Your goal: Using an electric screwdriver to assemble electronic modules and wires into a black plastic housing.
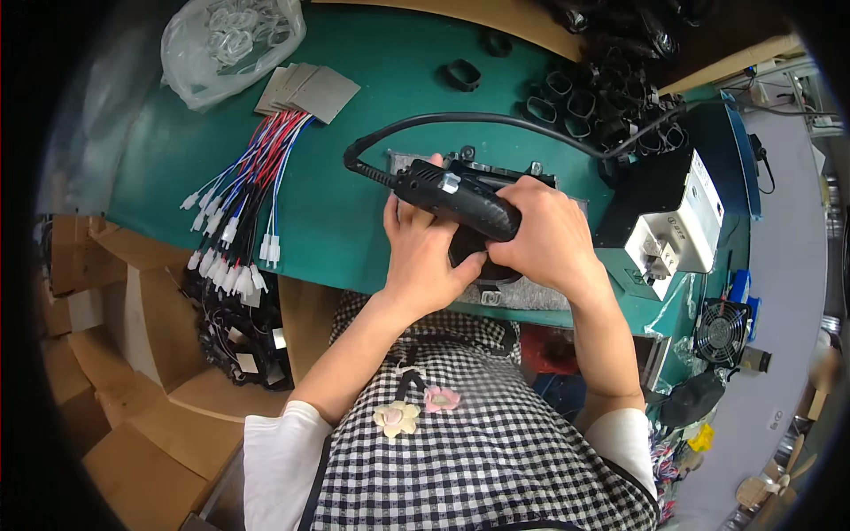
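My right hand (551,234) is closed on the end of a black corded handheld tool (456,202), which tilts across the work. Under the tool, my left hand (423,252) grips a black plastic housing (509,175), its thumb close to my right thumb. The tool's body covers part of my left fingers. The housing rests on a grey felt-like mat (522,295), and my hands hide much of it. From the tool, a thick black cable (460,117) loops up and to the right. The tool's working tip is out of sight.
A black-and-white control box (677,221) stands right of the mat. Several black plastic rings (580,102) lie at the far right of the green table (354,44). Wire bundles (257,177) with white connectors, grey square pads (323,93) and a clear bag (232,49) are at left.
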